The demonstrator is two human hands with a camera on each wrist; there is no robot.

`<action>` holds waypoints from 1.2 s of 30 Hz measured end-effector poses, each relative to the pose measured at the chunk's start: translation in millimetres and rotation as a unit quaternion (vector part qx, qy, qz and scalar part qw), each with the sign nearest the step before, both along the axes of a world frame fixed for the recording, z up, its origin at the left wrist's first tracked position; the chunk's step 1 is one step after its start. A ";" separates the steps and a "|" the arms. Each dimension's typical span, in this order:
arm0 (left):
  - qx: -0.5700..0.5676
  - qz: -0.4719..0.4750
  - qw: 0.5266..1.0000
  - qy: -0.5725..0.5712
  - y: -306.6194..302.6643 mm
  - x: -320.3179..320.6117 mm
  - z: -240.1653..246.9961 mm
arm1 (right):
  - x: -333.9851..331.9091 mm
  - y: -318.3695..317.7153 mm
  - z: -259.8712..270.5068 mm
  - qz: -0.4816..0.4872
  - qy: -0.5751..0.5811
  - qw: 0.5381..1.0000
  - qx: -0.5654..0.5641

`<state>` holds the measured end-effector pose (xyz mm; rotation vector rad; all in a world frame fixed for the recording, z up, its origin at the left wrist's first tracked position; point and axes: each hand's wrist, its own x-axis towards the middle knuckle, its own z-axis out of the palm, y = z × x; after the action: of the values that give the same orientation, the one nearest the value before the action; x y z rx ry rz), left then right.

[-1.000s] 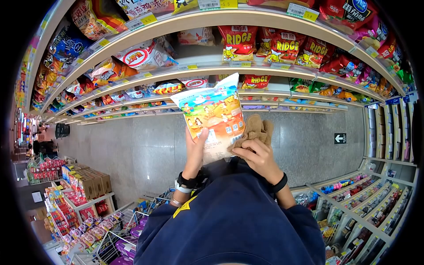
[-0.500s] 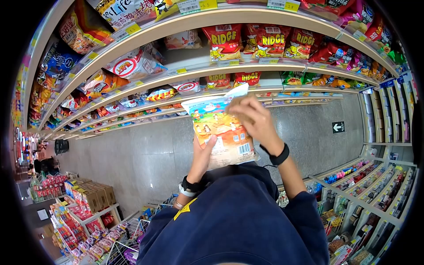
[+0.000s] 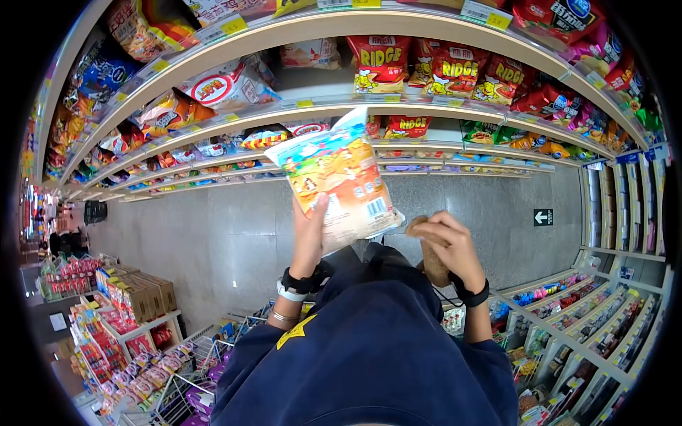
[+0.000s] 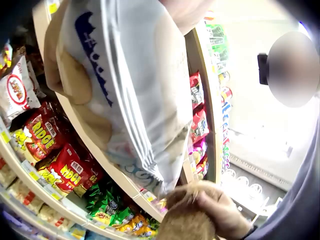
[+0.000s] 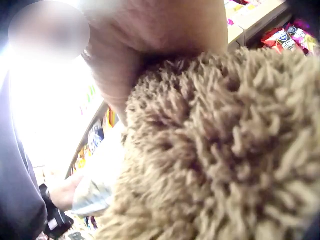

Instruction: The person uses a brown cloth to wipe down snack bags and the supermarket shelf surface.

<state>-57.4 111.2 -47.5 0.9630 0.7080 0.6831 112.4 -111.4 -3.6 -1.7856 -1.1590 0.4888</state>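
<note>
My left hand (image 3: pixel 310 231) grips a snack bag (image 3: pixel 339 181) by its left side, thumb across the printed front. The bag is puffed, with a colourful picture on top and a barcode near its lower right corner. It tilts to the left in the head view. In the left wrist view, the bag's pale sealed seam (image 4: pixel 132 100) faces the camera. My right hand (image 3: pixel 455 248) pinches a brown fluffy cloth (image 3: pixel 433 264), just right of the bag's lower corner. The cloth's shaggy pile (image 5: pixel 215 155) fills most of the right wrist view.
Shelves of snack bags curve across the front, with red chip bags (image 3: pixel 380 64) on one tier. Grey tiled floor (image 3: pixel 241 220) lies below. Boxes (image 3: pixel 138 295) and a wire cart (image 3: pixel 188 383) stand behind left; a rack of small goods (image 3: pixel 582 312) is at right.
My right hand passed with the cloth over the bag's upper right part, then came down and right, off the bag. The bag has shifted left and tilted, still in my left hand.
</note>
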 end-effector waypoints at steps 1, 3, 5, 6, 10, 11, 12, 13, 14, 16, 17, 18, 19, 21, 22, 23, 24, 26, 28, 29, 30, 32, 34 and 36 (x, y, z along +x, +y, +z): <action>0.008 0.012 1.000 -0.008 -4.0 5.0 0.1 | -3.2 1.8 8.5 -0.048 -0.019 0.998 0.024; 0.025 0.032 0.999 -0.024 -13.9 17.8 2.9 | -19.3 10.6 23.4 -0.147 -0.058 0.985 0.073; 0.030 0.025 0.999 -0.011 -30.1 27.8 10.1 | -37.6 21.8 24.9 -0.194 -0.091 0.972 0.096; 0.061 0.010 0.998 -0.007 -39.0 32.8 10.5 | -47.0 33.3 27.3 -0.201 -0.084 0.969 0.114; 0.170 -0.031 0.985 -0.004 -71.5 41.8 8.4 | -50.6 66.4 21.4 -0.202 -0.171 0.956 0.127; 0.160 -0.051 0.986 -0.003 -69.9 40.8 8.9 | -46.1 71.9 20.4 -0.211 -0.197 0.949 0.126; 0.150 -0.071 0.986 -0.003 -67.0 40.1 10.3 | -38.6 74.8 27.7 -0.215 -0.183 0.951 0.128; 0.139 -0.092 0.986 -0.003 -65.7 39.0 12.3 | -29.9 78.4 32.3 -0.228 -0.165 0.949 0.141; 0.145 -0.100 0.984 0.002 -66.3 37.8 14.5 | -20.3 82.6 35.8 -0.240 -0.148 0.947 0.154; 0.161 -0.113 0.980 0.015 -67.6 34.4 19.2 | -4.0 90.5 36.1 -0.249 -0.126 0.944 0.175; 0.152 -0.110 0.982 0.007 -67.7 34.1 20.8 | -8.4 91.6 38.3 -0.234 -0.119 0.952 0.156; 0.142 -0.106 0.984 0.000 -68.4 34.4 22.2 | -17.6 92.2 42.0 -0.220 -0.112 0.959 0.136; 0.131 -0.104 0.986 -0.006 -69.8 34.5 22.7 | -25.7 92.4 44.0 -0.207 -0.105 0.966 0.115; 0.135 -0.081 0.987 0.005 -67.2 29.5 18.3 | -41.8 95.2 34.7 -0.122 -0.116 0.976 0.136; 0.138 -0.069 0.988 0.011 -66.4 28.2 16.7 | -49.0 97.7 32.4 -0.099 -0.101 0.980 0.139; 0.086 -0.062 0.994 -0.030 -66.4 29.1 19.3 | -53.6 100.6 29.4 -0.077 -0.087 0.983 0.142; 0.034 -0.056 0.995 -0.069 -66.1 29.3 24.6 | -56.4 102.6 28.8 -0.062 -0.077 0.986 0.137; -0.012 -0.026 0.995 -0.091 -62.8 29.5 24.5 | -62.9 103.6 27.9 -0.038 -0.053 0.990 0.125; -0.064 -0.001 0.995 -0.075 -53.7 27.6 25.7 | -68.8 103.2 22.3 0.003 -0.055 0.992 0.109; -0.090 0.013 0.994 -0.067 -47.3 27.9 28.3 | -71.5 102.6 19.0 0.025 -0.057 0.993 0.101; -0.139 0.012 0.987 -0.080 -40.1 30.5 28.0 | -75.0 101.4 16.4 0.037 -0.040 0.994 0.096; -0.181 -0.087 0.975 -0.090 -25.2 28.1 21.9 | -72.8 98.9 10.3 0.049 -0.047 0.993 0.092; -0.236 -0.201 0.944 -0.111 -7.9 17.6 -7.5 | -69.2 98.3 2.8 0.054 -0.048 0.993 0.092; -0.265 -0.242 0.931 -0.060 -5.9 21.6 -5.8 | -64.8 98.2 -7.9 0.067 -0.056 0.993 0.081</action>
<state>-35.8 105.2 -53.3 0.5513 0.4783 0.0955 47.5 -13.2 -11.6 -1.6190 -1.3627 0.3652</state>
